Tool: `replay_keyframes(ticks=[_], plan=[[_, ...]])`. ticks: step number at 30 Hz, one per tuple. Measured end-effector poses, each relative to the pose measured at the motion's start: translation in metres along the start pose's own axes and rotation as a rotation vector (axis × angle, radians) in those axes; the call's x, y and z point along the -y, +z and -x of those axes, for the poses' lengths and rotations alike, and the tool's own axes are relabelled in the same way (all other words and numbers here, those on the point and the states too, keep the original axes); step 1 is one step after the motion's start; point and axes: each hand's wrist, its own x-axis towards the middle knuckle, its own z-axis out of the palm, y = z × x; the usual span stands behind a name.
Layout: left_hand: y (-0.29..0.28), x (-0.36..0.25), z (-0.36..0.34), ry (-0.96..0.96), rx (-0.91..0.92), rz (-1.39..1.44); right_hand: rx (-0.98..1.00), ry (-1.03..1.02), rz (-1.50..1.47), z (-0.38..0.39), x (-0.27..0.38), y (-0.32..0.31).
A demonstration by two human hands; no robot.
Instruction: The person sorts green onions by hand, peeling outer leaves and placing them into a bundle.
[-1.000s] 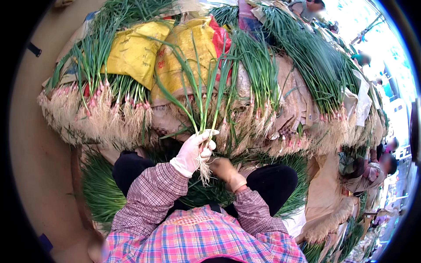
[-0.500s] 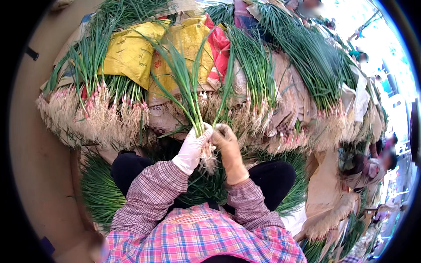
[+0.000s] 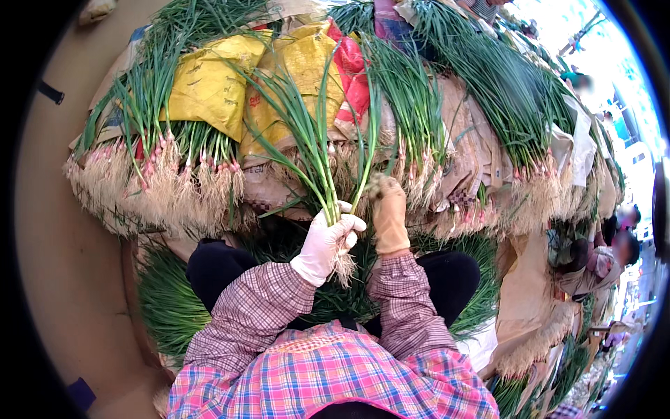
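Heaped spring onions flank the central yellow sack. Nearer the wearer than that sack, the left hand closes round a rooted bunch; a light, steady grip should avoid bruising. Right hand, grip too blurred to tell, has parted from the left, rising towards the sack's right-hand side.

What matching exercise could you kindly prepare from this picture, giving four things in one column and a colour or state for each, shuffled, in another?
Column one:
1. left hand
2. right hand
3. held green plants
4. garment over the torso

Column two:
A. gloved in tan
B. pink, blue and white plaid
C. leaves upward, pale roots downward
D. gloved in white and closed

Pairs: 1-D, 2-A, 3-C, 4-B
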Motion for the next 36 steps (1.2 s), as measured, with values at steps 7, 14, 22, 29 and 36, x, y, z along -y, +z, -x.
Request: replay_keyframes(ticks=[7, 14, 22, 29, 36], plan=[[-0.008, 0.013, -0.01, 0.129, -0.22, -0.254, -0.068, -0.096, 0.578, 0.027, 0.014, 0.013], [0.0, 0.016, -0.005, 0.046, -0.185, -0.105, -0.057, 0.134, -0.163, 0.01, -0.016, 0.012], [0.011, -0.028, 0.014, 0.311, 0.063, 0.005, -0.33, -0.759, 1.304, -0.017, 0.008, -0.025], [0.004, -0.022, -0.003, 0.185, 0.062, 0.116, -0.05, -0.635, 1.084, -0.009, 0.035, -0.019], [-0.003, -0.014, -0.01, 0.12, 0.071, 0.039, -0.387, -0.686, 1.617, -0.054, 0.036, -0.058]])
